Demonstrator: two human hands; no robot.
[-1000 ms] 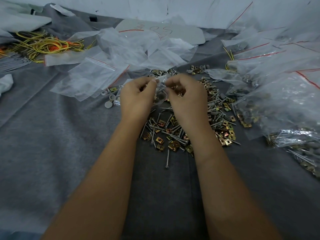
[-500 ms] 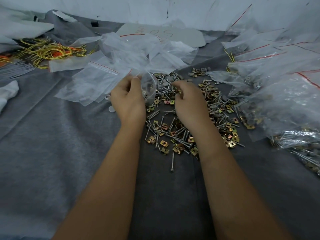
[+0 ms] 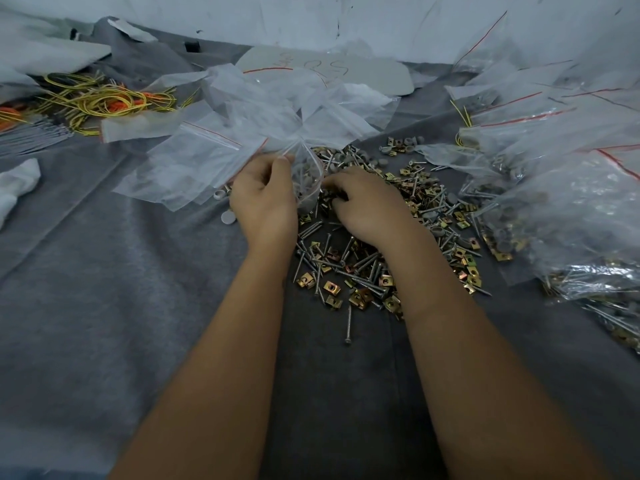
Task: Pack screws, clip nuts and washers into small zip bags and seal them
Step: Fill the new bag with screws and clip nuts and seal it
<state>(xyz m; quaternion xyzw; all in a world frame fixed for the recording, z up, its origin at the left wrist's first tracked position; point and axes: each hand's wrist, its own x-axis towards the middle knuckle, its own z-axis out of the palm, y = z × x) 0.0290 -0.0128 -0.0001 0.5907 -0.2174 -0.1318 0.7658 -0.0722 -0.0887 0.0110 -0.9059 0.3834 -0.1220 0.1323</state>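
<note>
Hands have separated since a second ago, when both pinched one bag. Now our left hand [image 3: 265, 199] alone pinches the small clear zip bag [image 3: 306, 180] by its mouth, grey washers inside, while our right hand [image 3: 363, 202] curls into the pile of silver screws and brass clip nuts [image 3: 349, 271]; we judge filling continues, not sealing.

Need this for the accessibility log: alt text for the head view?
A person's left hand holds a small clear zip bag while the right hand reaches into a loose pile of screws and clip nuts on grey cloth. Empty bags lie left, filled bags right.
</note>
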